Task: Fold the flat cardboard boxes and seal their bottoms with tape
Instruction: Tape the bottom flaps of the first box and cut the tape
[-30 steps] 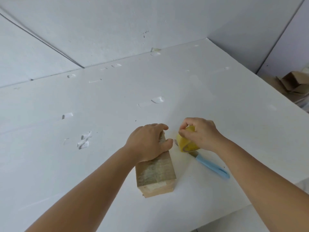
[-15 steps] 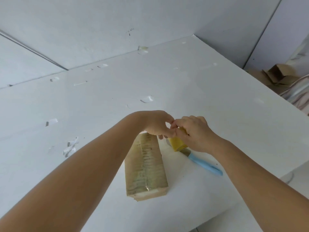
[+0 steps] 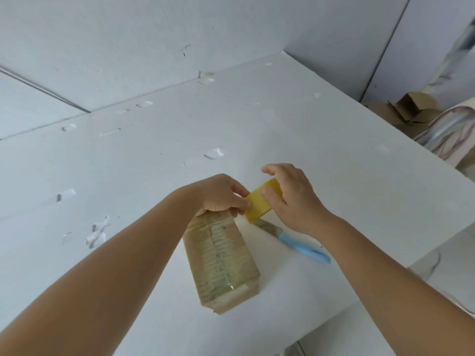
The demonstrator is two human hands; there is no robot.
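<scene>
White counter (image 3: 321, 155) seen from above. Narrow folded cardboard box (image 3: 222, 260), clear tape along top face, lies near counter's front edge, toward its right corner. Left hand (image 3: 223, 195) at box's far end, fingers curled, pinching edge of yellow tape roll (image 3: 259, 205). Right hand (image 3: 290, 196) grips same roll from right, thumb on its yellow side. Roll held just beyond box's far end. Blue-handled knife (image 3: 298, 244) lies on counter right of box, under right wrist. Cardboard scraps (image 3: 408, 109) past counter's right edge.
</scene>
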